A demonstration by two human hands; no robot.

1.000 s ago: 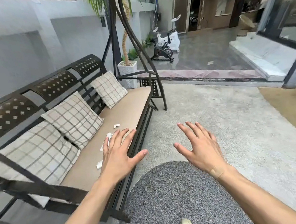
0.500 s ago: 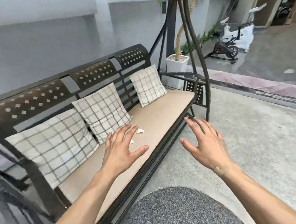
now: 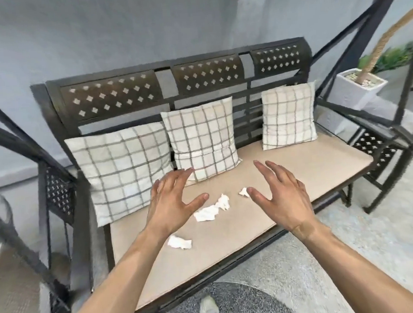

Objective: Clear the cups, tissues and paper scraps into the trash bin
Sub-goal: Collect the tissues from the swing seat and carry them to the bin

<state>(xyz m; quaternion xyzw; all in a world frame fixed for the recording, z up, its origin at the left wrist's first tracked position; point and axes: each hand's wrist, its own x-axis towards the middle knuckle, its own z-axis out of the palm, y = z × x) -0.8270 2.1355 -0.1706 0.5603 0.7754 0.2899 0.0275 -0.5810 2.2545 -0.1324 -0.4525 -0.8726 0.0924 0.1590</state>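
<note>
2 hands spread, tissues between

Cushions behind, seat seemingly open

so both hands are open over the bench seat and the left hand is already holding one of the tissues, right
Not quite. The head view shows the left hand open and holding nothing; the tissues lie on the seat cushion. The right hand is open too, over the seat.
</note>
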